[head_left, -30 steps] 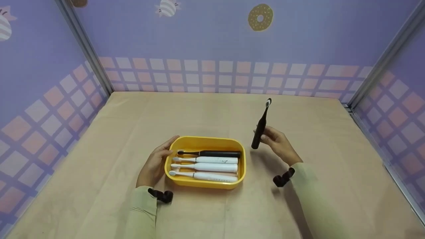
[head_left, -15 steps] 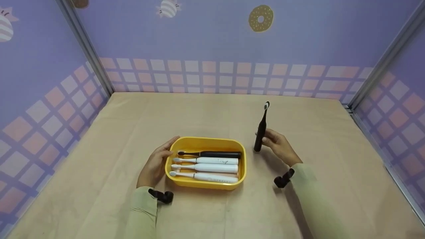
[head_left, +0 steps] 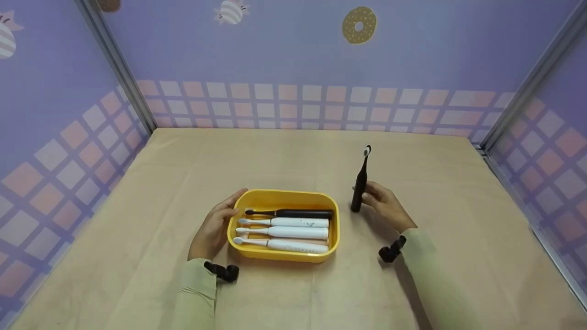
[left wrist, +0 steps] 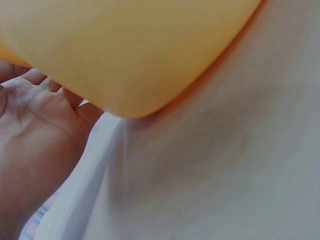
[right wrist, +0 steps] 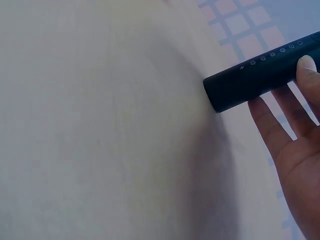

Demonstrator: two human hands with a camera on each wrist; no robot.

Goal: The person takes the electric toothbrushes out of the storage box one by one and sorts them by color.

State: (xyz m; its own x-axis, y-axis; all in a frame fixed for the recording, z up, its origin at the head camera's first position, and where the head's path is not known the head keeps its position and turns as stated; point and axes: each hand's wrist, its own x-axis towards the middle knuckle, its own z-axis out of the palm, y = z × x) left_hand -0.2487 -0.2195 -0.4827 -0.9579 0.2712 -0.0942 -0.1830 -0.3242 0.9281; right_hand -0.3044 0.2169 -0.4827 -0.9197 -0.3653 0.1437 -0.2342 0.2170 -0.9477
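In the head view my right hand (head_left: 386, 205) pinches a black electric toothbrush (head_left: 360, 185) by its handle, brush head up. The right wrist view shows the thumb on the toothbrush handle (right wrist: 260, 75) near a row of small icons, with the fingers beneath. The base end of the handle is close over the table. My left hand (head_left: 214, 229) grips the left end of a yellow box (head_left: 337, 224), its thumb at the rim. From the left wrist, the box wall (left wrist: 130, 60) hides most of those fingertips. A black toothbrush (head_left: 302, 213) and several white toothbrushes (head_left: 298, 231) lie side by side inside.
A beige cloth (head_left: 266, 158) covers the table under the box. Purple patterned walls (head_left: 293, 55) stand behind and at both sides, with metal posts (head_left: 124, 73) in the corners. Black wrist cameras (head_left: 392, 249) sit at the sleeve cuffs.
My right hand has brought the black toothbrush slightly lower and nearer, and it stands a little more upright. My left hand and the yellow box have stayed in place.
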